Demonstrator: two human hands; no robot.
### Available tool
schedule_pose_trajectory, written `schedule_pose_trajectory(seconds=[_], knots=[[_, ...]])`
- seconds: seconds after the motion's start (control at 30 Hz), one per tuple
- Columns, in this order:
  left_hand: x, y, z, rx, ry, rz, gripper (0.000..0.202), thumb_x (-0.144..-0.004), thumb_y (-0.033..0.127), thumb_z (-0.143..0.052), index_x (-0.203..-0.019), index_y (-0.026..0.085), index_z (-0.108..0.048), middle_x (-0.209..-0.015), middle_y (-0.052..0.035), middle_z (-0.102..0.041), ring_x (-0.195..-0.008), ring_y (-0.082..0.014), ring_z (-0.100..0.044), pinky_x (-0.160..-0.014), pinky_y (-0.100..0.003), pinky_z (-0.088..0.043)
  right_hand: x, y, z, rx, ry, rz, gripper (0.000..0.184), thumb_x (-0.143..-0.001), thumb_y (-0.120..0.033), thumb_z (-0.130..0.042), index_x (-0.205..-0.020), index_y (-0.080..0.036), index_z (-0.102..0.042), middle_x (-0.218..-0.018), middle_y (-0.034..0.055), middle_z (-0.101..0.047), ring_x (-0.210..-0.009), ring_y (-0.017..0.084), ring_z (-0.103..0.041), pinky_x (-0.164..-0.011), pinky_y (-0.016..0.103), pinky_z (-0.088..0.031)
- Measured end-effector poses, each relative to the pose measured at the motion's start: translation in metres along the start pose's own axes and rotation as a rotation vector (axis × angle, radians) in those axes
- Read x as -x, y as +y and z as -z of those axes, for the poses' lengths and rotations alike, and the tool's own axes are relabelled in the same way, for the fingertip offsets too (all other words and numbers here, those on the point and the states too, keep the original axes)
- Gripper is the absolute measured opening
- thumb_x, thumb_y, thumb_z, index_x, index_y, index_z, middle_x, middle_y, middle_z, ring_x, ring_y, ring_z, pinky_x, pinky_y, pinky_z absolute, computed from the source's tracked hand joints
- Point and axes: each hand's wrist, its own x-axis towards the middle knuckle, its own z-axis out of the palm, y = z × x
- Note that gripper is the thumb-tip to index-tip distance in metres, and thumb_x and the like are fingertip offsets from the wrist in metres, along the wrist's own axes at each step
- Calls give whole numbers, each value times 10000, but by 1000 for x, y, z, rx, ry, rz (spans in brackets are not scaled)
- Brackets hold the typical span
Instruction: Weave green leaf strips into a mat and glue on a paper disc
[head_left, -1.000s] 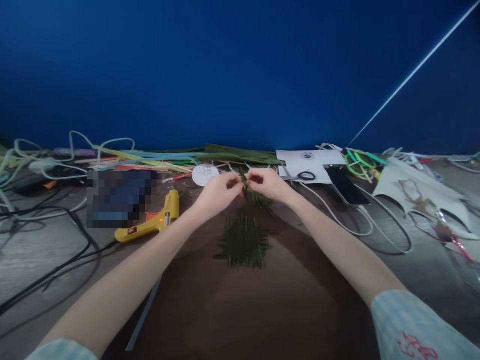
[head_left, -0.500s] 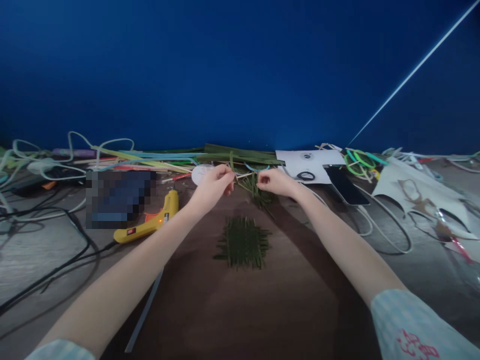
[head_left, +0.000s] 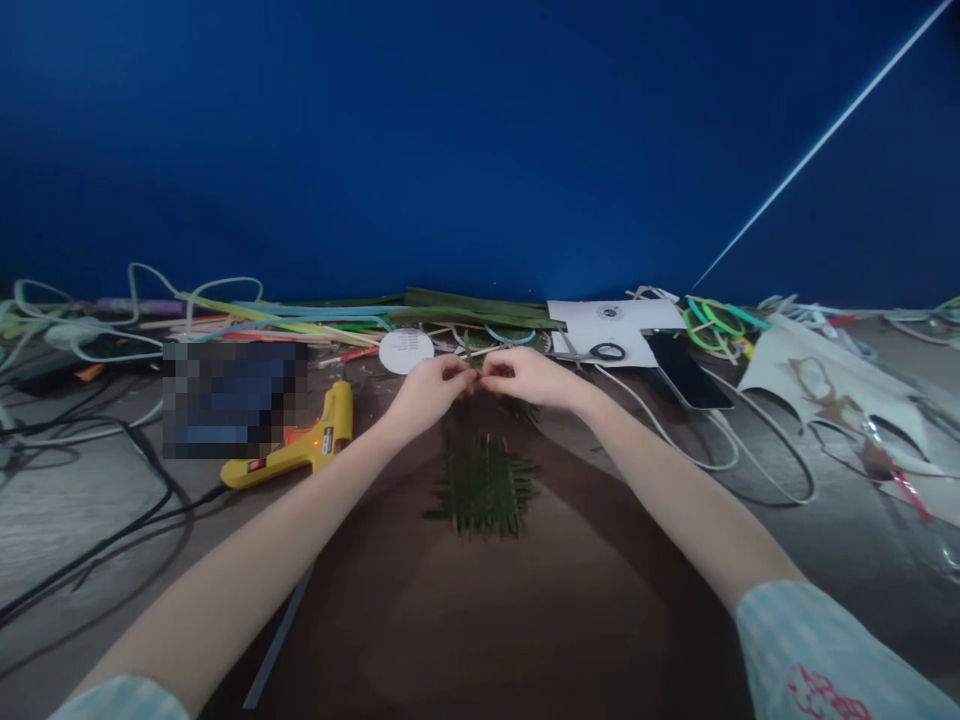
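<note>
The bare left hand [head_left: 424, 397] and bare right hand [head_left: 536, 378] have been brought together, fingertips clamped on a thin green leaf strip [head_left: 468, 352], mostly hidden, toward the brown bench's [head_left: 585, 620] far edge; a dark green strip bundle [head_left: 523, 409] is partly covered.

A brown bench [head_left: 480, 630] is filling the lower frame; crossed green strips [head_left: 485, 487] are lying on it just below centre, a yellow glue gun [head_left: 339, 418] left of centre, a phone [head_left: 688, 372] right of centre.

Leaf strip [head_left: 470, 354] and woven mat [head_left: 484, 485] are green, glue gun [head_left: 300, 458] yellow, sleeve [head_left: 817, 630] blue-checked.
</note>
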Motion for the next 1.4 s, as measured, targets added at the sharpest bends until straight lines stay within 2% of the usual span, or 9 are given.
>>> schedule_pose_trajectory(seconds=[0.27,0.43,0.6,0.7,0.83,1.07,1.2,1.3,1.4], knots=[[-4,-7,0,9,8,4,201,-755,272,-460,-640,157,-579,-656,-27,-645,-579,-136,-534,-582,-251,-403,2,14,19,10,-33,-123,131,-742,-268,-515,-655,-174,-540,-623,8,-576,-577,116,-490,-574,256,-354],[-4,-9,-4,36,10,7,186,-752,272,-471,-673,153,-590,-652,-19,-640,-609,-140,-562,-617,-255,-428,2,5,8,-57,-124,-67,281,-770,-448,-521,-710,-179,-573,-682,16,-611,-609,117,-493,-570,251,-342],[-3,-4,-1,50,24,7,197,-762,283,-488,-746,148,-630,-693,-27,-663,-676,-155,-598,-680,-273,-455,-1,4,3,-40,-74,-48,238,-766,-376,-542,-652,-167,-552,-632,9,-594,-581,103,-477,-561,246,-330],[-5,-5,2,76,34,7,215,-769,251,-485,-879,145,-637,-819,-50,-694,-726,-158,-624,-729,-297,-477,1,10,14,66,-41,-134,193,-734,-326,-579,-619,-171,-565,-597,5,-578,-561,107,-477,-545,256,-327],[-10,-10,5,100,13,-10,192,-751,214,-510,-883,145,-631,-854,-63,-694,-793,-171,-638,-763,-322,-495,7,24,29,181,-114,-326,138,-656,-303,-661,-624,-184,-599,-600,20,-617,-547,128,-521,-525,268,-351],[-9,-1,14,26,12,-38,184,-739,200,-517,-867,162,-642,-819,-36,-702,-797,-166,-648,-780,-309,-495,13,44,39,194,-6,-352,155,-700,-336,-610,-688,-183,-633,-701,50,-652,-608,158,-558,-546,283,-382],[-7,6,20,-44,5,-59,186,-747,238,-508,-861,179,-642,-846,-22,-706,-840,-174,-648,-794,-300,-481,9,47,28,189,111,-343,154,-746,-289,-554,-763,-170,-650,-810,66,-664,-701,160,-577,-619,276,-401],[-5,5,17,-99,-25,-79,200,-746,253,-505,-864,173,-646,-858,-38,-698,-839,-185,-644,-792,-309,-479,4,46,12,191,156,-372,225,-755,-366,-551,-745,-159,-638,-741,66,-651,-639,160,-565,-576,273,-386],[2,3,12,-173,-70,-89,210,-753,249,-490,-867,174,-648,-872,-45,-693,-831,-189,-638,-806,-326,-474,-1,45,-1,191,176,-388,161,-726,-315,-587,-717,-159,-623,-719,55,-645,-631,151,-562,-568,255,-378]])
